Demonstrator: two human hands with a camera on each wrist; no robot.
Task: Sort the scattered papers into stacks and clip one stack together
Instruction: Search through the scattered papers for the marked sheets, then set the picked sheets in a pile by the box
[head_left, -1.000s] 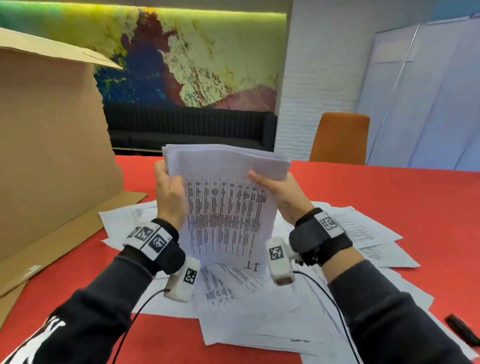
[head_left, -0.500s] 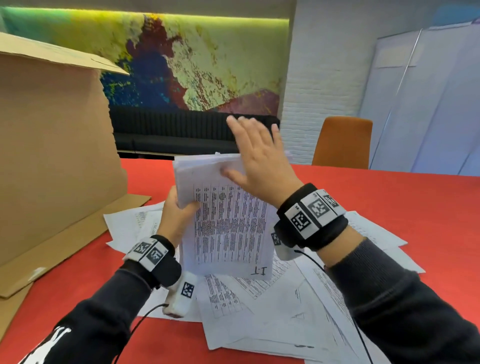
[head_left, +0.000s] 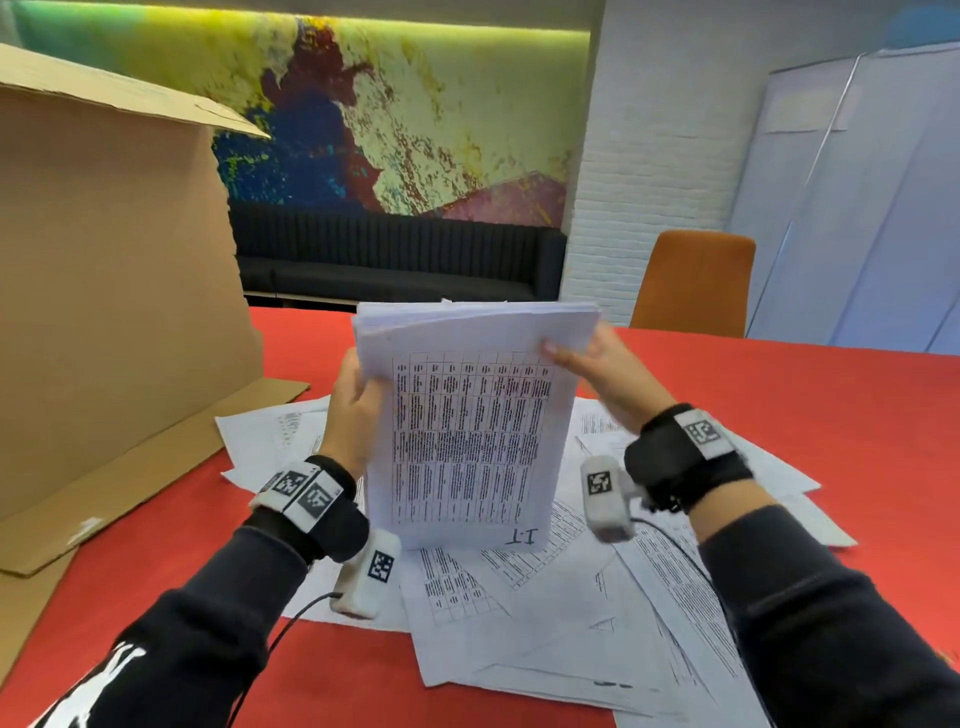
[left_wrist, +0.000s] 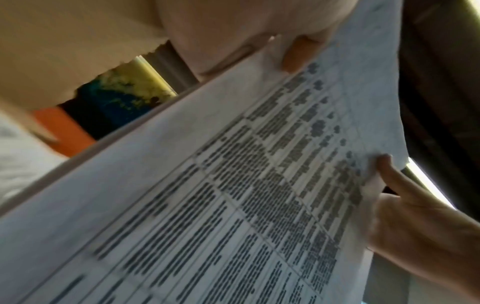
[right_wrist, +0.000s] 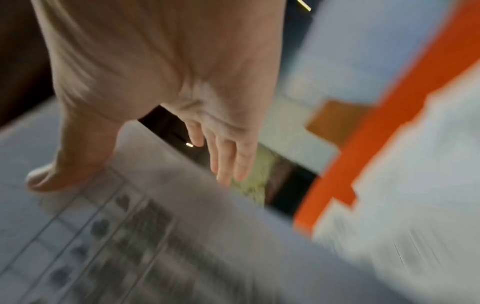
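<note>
Fingers (head_left: 347, 395) hidden behind paper stack (head_left: 467, 431)

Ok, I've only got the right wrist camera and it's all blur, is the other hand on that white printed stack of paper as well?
Observer: Yes, the left hand grips the left edge of the white printed paper stack, thumb in front.
Operator: Is the stack lying flat on the table?
Observer: No, it is held upright over loose printed sheets scattered on the red table.
</note>
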